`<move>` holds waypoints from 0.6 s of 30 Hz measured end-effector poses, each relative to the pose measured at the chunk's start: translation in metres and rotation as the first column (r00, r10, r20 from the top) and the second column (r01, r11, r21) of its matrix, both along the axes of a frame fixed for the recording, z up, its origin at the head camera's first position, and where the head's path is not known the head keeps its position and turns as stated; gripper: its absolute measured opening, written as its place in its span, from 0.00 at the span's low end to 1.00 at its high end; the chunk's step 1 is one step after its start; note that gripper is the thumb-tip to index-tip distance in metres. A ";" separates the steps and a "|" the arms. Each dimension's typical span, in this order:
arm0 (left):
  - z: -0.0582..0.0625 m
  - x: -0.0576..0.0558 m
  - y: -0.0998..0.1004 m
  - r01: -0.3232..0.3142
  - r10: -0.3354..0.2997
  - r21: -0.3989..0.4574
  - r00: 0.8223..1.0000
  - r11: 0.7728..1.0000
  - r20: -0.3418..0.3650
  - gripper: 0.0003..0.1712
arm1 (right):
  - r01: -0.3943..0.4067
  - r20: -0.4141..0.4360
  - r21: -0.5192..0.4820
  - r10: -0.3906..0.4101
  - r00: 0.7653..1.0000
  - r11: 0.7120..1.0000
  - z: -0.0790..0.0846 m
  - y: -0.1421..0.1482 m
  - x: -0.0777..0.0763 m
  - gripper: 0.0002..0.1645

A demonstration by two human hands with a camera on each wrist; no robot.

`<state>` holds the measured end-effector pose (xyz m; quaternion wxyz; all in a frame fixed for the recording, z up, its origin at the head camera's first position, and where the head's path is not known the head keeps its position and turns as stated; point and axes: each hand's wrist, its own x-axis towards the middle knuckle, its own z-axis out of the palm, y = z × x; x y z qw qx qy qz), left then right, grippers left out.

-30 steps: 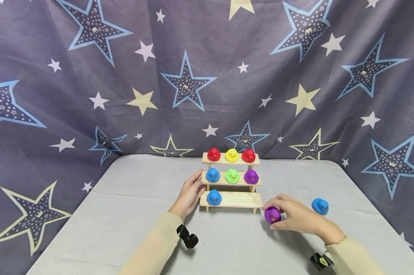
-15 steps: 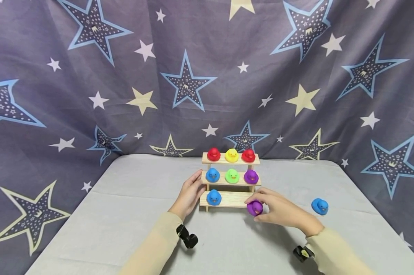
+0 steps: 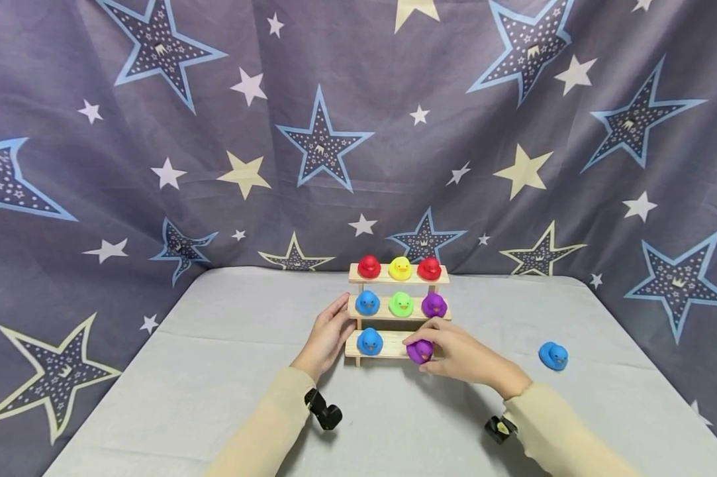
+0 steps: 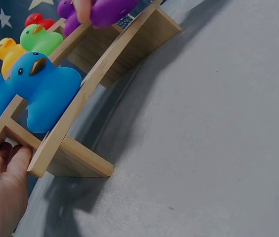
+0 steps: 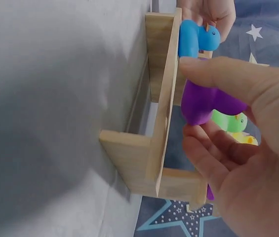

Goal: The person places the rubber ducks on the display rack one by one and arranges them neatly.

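Note:
My right hand (image 3: 462, 351) pinches a purple rubber duck (image 3: 420, 352) between thumb and fingers. That duck (image 5: 198, 101) is just over the bottom tier of a three-tier wooden display stand (image 3: 388, 352), right of a blue rubber duck (image 3: 370, 342) standing there. With my left hand (image 3: 330, 334) I grip the stand's left side; in the left wrist view its fingers (image 4: 17, 160) curl at the end of a wooden upright. The middle tier bears a blue duck (image 3: 367, 303), a green duck (image 3: 402, 304) and another purple duck (image 3: 434, 305).
Two red ducks (image 3: 369, 267) and a yellow duck (image 3: 400, 268) line the top tier. Another blue duck (image 3: 553, 356) lies on the grey cloth-covered table (image 3: 173, 384), off to the right. A star-patterned curtain (image 3: 358, 165) hangs behind the table.
From right of the stand, my right hand has carried the purple duck leftward and slightly up to the bottom tier. My left hand has stayed at the stand's side.

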<state>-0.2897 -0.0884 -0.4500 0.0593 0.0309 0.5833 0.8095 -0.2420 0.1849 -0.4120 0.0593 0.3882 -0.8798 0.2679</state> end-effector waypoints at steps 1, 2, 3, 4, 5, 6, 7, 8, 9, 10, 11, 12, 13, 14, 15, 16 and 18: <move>0.000 0.000 0.000 -0.001 0.001 0.000 1.000 1.000 0.001 0.31 | 0.000 -0.009 -0.004 0.000 1.000 1.000 0.000 -0.002 -0.001 0.29; 0.000 0.000 0.000 0.000 0.000 0.002 1.000 1.000 0.002 0.31 | 0.001 -0.016 -0.009 -0.001 1.000 1.000 -0.001 -0.004 -0.003 0.29; 0.000 0.000 0.000 0.001 -0.001 0.002 1.000 1.000 0.002 0.31 | 0.003 -0.019 -0.013 -0.003 1.000 1.000 -0.001 -0.005 -0.004 0.28; 0.000 -0.001 0.000 0.002 -0.002 0.001 1.000 1.000 0.003 0.31 | 0.005 -0.021 -0.015 -0.005 1.000 1.000 -0.001 -0.007 -0.005 0.28; 0.000 -0.001 0.000 0.002 -0.002 0.002 1.000 1.000 0.004 0.31 | 0.008 -0.020 -0.017 -0.008 1.000 1.000 -0.002 -0.008 -0.006 0.28; 0.000 -0.001 0.000 0.003 -0.003 0.002 1.000 1.000 0.004 0.31 | 0.011 -0.019 -0.019 -0.011 1.000 1.000 -0.002 -0.010 -0.007 0.28; 0.000 -0.001 0.000 0.004 -0.004 0.001 1.000 1.000 0.004 0.31 | 0.012 -0.019 -0.018 -0.013 1.000 1.000 -0.003 -0.011 -0.008 0.28; 0.000 -0.001 0.000 0.004 -0.004 0.001 1.000 1.000 0.003 0.31 | 0.011 -0.019 -0.019 -0.012 1.000 1.000 -0.004 -0.012 -0.009 0.28; 0.000 -0.001 0.000 0.005 -0.005 0.002 1.000 1.000 0.005 0.31 | 0.008 -0.024 -0.018 -0.009 1.000 1.000 -0.004 -0.013 -0.010 0.28; 0.000 -0.001 0.000 0.005 -0.005 0.002 1.000 1.000 0.004 0.31 | 0.005 -0.031 -0.018 -0.006 0.999 1.000 -0.005 -0.014 -0.010 0.28; 0.000 -0.001 -0.001 0.005 -0.005 0.002 1.000 1.000 0.004 0.31 | 0.003 -0.039 -0.017 -0.004 0.999 1.000 -0.006 -0.015 -0.011 0.28; 0.000 -0.001 -0.001 0.005 -0.005 0.002 1.000 1.000 0.002 0.31 | 0.000 -0.048 -0.015 -0.001 0.999 1.000 -0.006 -0.016 -0.012 0.28; 0.000 -0.001 -0.001 0.005 -0.005 0.004 1.000 1.000 0.002 0.31 | -0.003 -0.052 -0.012 0.002 0.999 1.000 -0.007 -0.017 -0.012 0.28; -0.001 -0.001 -0.001 0.005 -0.005 0.005 1.000 1.000 0.001 0.31 | -0.003 -0.052 -0.010 0.003 0.999 1.000 -0.007 -0.018 -0.013 0.28; -0.001 -0.001 -0.001 0.006 -0.006 0.006 1.000 1.000 0.001 0.31 | -0.003 -0.050 -0.008 0.002 0.999 1.000 -0.008 -0.019 -0.013 0.28; -0.001 -0.001 -0.001 0.006 -0.006 0.005 1.000 1.000 -0.001 0.31 | 0.002 -0.044 -0.004 -0.003 0.999 1.000 -0.009 -0.020 -0.014 0.28; -0.001 -0.001 -0.001 0.007 -0.007 0.005 1.000 1.000 -0.003 0.31 | 0.016 -0.024 0.002 -0.016 1.000 1.000 -0.010 -0.022 -0.014 0.28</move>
